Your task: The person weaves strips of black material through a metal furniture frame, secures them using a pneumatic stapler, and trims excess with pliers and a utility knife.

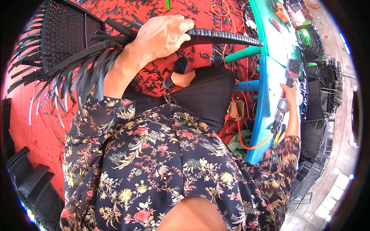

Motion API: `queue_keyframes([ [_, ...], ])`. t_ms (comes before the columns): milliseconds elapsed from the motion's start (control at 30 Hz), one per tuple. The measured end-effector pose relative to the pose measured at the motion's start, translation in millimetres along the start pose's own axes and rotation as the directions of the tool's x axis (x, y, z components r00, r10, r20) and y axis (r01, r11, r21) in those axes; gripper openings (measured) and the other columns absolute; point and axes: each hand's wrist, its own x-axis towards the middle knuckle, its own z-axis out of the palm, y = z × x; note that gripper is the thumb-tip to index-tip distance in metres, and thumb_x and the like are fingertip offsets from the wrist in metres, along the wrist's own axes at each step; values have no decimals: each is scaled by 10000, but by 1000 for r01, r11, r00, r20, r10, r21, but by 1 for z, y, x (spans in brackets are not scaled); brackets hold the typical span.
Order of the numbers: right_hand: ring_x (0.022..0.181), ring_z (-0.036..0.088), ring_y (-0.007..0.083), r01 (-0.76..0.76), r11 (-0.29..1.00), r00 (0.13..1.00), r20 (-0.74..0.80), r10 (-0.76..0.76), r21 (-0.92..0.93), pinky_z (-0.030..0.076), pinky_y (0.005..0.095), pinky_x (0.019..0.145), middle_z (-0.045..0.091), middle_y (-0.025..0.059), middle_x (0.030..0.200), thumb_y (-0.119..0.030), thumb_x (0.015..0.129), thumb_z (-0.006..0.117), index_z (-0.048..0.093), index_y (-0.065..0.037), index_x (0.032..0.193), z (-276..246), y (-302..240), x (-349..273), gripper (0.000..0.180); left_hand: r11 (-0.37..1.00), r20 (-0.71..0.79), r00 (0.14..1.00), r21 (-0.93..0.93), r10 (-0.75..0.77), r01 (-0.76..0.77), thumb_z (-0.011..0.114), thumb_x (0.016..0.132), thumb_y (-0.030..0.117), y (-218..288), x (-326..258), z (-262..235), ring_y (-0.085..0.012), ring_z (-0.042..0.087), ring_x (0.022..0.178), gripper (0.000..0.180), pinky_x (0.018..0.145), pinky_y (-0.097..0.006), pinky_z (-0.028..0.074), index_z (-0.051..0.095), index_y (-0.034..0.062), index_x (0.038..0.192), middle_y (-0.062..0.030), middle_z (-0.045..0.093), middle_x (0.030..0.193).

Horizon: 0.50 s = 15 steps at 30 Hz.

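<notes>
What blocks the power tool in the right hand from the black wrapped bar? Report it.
Nothing visible does. From the power tool in the right hand to the right end of the black wrapped bar in the left hand, only the blue tabletop and green tabletop lie below; the orange hose meets the tool's opposite end.

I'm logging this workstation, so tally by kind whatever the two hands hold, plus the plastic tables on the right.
Handheld grey power tool, in the right hand: 1
Strip-wrapped black bar, in the left hand: 1
Plastic tables, the green table and the blue table: 2
Total: 4
</notes>
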Motion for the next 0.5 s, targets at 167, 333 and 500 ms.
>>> queue_keyframes([
  [167, 558, 546, 113, 191, 849, 962, 76, -261, 493, 443, 248, 553, 558, 37, 636, -151, 772, 679, 550, -28, 853, -51, -85, -100, 196, 999, 16, 1000, -38, 10, -9, 646, 766, 118, -11, 2, 4, -373, 568, 778, 165, 679, -440, 451, 548, 9, 841, -156, 565, 787],
  [333, 608, 565, 147, 160, 634, 835, 238, -496, 757, 470, 274, 594, 571, 71, 724, -142, 735, 659, 539, 39, 1001, -26, -167, -174, 343, 998, 19, 1000, -62, -10, 11, 634, 756, 96, -14, 0, -1, -377, 571, 759, 160, 666, -441, 447, 547, -16, 830, -168, 575, 774],
  [500, 575, 567, 144, -9, 620, 757, 410, -508, 785, 475, 280, 543, 571, 69, 688, -154, 687, 699, 561, 25, 890, 5, -199, -205, 303, 978, 4, 992, -165, 129, -126, 601, 760, 119, -13, 15, 11, -361, 546, 716, 152, 636, -444, 426, 497, 20, 810, -162, 503, 741],
])
